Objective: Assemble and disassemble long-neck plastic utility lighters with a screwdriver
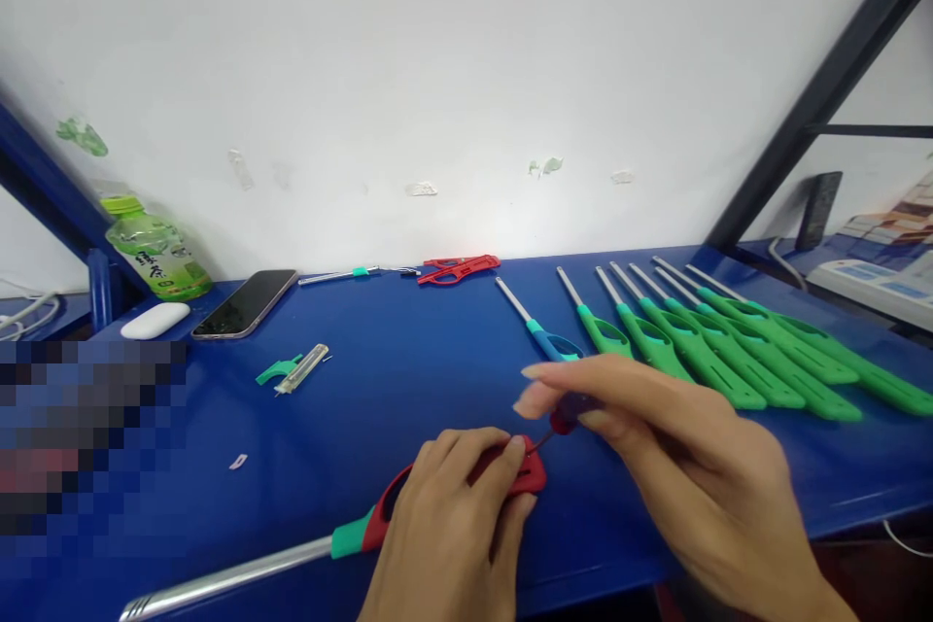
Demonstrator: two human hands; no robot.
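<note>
My left hand is closed over a red long-nosed gas lighter, pressing it to the blue table. Its silver tube points to the lower left, with a teal collar where it meets the handle. In the fingers of my right hand is a small screwdriver with a red grip, mostly covered by those fingers. The thin shaft slants down to the butt end of the lighter, beside my left fingertips. Whether the tip sits in a screw I cannot tell.
Several green lighters and a blue one lie to the right. Red casing parts and a loose tube rest by the wall. At left are a bottle, a phone, a white case and a clear fuel tank.
</note>
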